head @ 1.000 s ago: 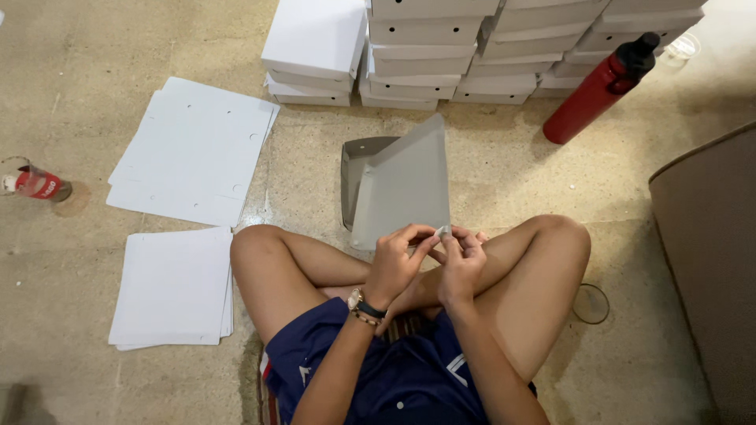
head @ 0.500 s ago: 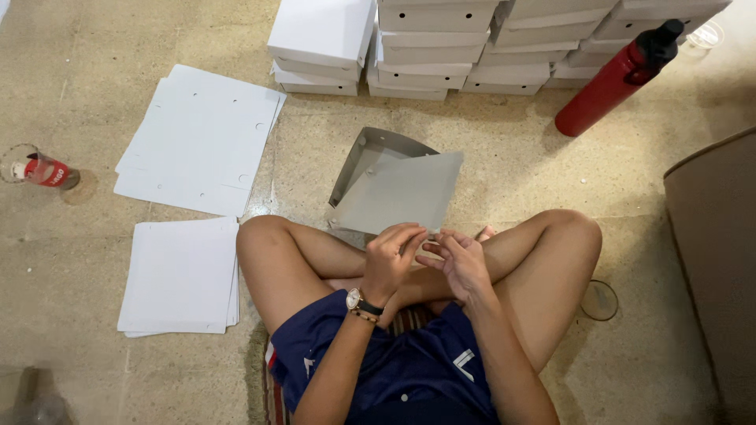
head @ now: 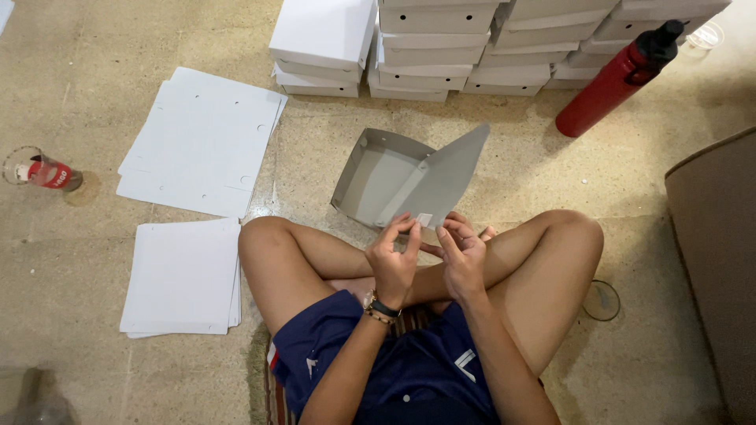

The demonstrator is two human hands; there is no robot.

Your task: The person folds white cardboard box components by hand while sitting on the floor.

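Where hands (head: 429, 252) pinch grey cardboard (head: 409, 177), white boxes (head: 441, 47) beyond.

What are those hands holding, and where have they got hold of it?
Both hands, left hand and right hand, pinch a half-folded grey box at the near bottom edge of its raised flap, where a small white tab sits.
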